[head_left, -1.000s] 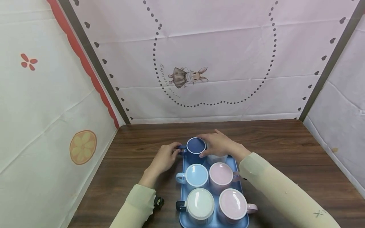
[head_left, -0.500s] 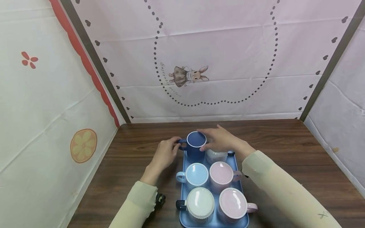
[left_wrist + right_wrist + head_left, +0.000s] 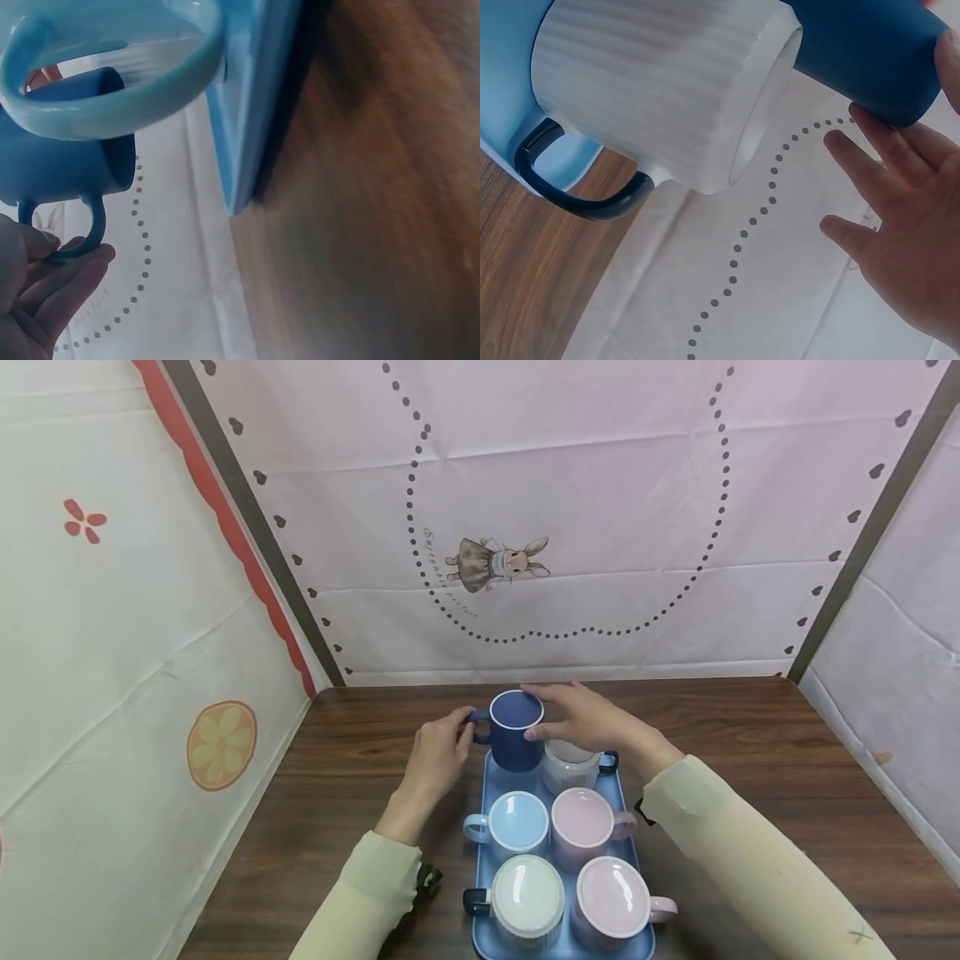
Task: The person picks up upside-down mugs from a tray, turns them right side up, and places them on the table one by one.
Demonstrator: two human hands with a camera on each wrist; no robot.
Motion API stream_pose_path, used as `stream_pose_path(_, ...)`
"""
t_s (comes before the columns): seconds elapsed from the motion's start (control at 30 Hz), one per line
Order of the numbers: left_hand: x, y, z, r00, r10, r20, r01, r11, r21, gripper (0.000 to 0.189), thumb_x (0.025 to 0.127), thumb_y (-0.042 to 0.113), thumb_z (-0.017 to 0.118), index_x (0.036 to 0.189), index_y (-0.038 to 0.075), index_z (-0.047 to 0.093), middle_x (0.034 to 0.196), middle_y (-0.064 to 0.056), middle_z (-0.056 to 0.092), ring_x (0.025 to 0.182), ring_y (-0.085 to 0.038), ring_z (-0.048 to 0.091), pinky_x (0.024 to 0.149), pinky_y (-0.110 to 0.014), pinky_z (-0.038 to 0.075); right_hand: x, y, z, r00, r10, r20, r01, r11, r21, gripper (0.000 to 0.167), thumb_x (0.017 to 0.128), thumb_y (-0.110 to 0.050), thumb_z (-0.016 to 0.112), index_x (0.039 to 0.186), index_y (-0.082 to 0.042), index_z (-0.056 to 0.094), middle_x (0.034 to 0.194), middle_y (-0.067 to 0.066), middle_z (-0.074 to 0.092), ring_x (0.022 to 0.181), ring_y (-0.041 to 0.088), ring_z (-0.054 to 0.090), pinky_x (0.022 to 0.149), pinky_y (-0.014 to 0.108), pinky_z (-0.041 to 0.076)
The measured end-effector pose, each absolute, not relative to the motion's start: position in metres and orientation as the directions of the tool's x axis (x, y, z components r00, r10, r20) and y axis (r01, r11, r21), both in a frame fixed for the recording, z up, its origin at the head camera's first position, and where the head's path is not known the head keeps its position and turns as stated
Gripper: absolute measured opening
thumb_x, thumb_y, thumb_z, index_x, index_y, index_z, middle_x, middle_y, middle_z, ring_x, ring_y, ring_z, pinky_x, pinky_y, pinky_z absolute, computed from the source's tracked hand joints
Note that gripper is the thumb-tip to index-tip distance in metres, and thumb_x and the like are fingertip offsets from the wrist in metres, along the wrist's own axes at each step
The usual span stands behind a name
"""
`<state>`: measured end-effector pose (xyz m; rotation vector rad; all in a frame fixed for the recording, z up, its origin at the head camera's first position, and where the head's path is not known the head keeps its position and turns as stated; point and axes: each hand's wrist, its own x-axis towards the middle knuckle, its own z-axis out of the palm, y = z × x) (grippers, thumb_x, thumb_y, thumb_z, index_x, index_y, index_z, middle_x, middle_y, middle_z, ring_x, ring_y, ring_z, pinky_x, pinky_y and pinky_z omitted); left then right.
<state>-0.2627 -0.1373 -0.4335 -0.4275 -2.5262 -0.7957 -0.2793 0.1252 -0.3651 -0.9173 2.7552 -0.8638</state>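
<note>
A dark blue mug (image 3: 516,745) with a pale rim is held upright above the back left corner of a blue tray (image 3: 630,852). My left hand (image 3: 433,758) pinches its handle between thumb and fingers, as the left wrist view also shows. On the mug's other side, my right hand (image 3: 592,718) holds the upper body near the rim, thumb toward the front and fingers behind. Beside it on the tray stands a white ribbed mug (image 3: 660,82) with a black handle, under the right hand. A light blue mug (image 3: 517,823) stands just in front, its handle pointing left.
Two pink mugs (image 3: 582,820) fill the tray's right side, handles pointing right. A pale mug (image 3: 527,902) with a black handle stands front left. The wooden table (image 3: 360,727) ends at a patterned cloth wall (image 3: 630,527) behind the tray.
The dark blue mug has risen and moved away from me, with both hands travelling along with it. More of the white ribbed mug and its black handle shows. The other mugs have stayed put.
</note>
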Motion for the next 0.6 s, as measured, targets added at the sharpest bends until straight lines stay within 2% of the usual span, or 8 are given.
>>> stream_pose_path(0.1,-0.263,-0.134,-0.429,-0.842,0.132,0.522,0.409,0.789,0.459,0.022,0.101,0.01,0.065,0.121,0.003,0.071,0.109,-0.018,0.079,0.094,-0.027,0.079,0.077,-0.041,0.065,-0.278,0.126,-0.363,-0.816,-0.571,0.091,-0.508,0.633,-0.584,0.079,0.094,-0.043,0.075,0.16,-0.019,0.04,0.156,0.009,0.053,0.147,0.034,0.047,0.123,0.065,0.029)
stream_pose_path(0.2,-0.263,-0.132,-0.424,-0.837,0.118,0.535,0.406,0.789,0.462,0.022,0.101,0.009,0.064,0.121,0.003,0.071,0.109,-0.018,0.078,0.094,-0.027,0.079,0.077,-0.041,0.065,-0.278,0.127,-0.362,-0.81,-0.575,0.121,-0.515,0.597,-0.615,0.078,0.095,-0.04,0.075,0.16,-0.018,0.04,0.153,0.007,0.057,0.143,0.032,0.052,0.118,0.06,0.04)
stream_pose_path(0.4,-0.262,-0.129,-0.416,-0.818,0.112,0.565,0.416,0.793,0.445,0.022,0.101,0.007,0.065,0.121,0.002,0.071,0.107,-0.019,0.079,0.092,-0.028,0.079,0.076,-0.041,0.065,-0.278,0.127,-0.358,-0.803,-0.576,0.154,-0.508,0.526,-0.682,0.077,0.096,-0.034,0.075,0.161,-0.017,0.037,0.155,0.007,0.055,0.139,0.03,0.057,0.116,0.053,0.045)
stream_pose_path(0.6,-0.258,-0.128,-0.408,-0.804,0.107,0.584,0.426,0.79,0.442,0.022,0.1,0.008,0.066,0.121,0.002,0.071,0.106,-0.017,0.079,0.091,-0.028,0.079,0.075,-0.041,0.065,-0.273,0.13,-0.352,-0.823,-0.555,0.126,-0.446,0.491,-0.748,0.079,0.096,-0.035,0.075,0.162,-0.023,0.035,0.16,0.006,0.049,0.143,0.031,0.053,0.117,0.057,0.042)
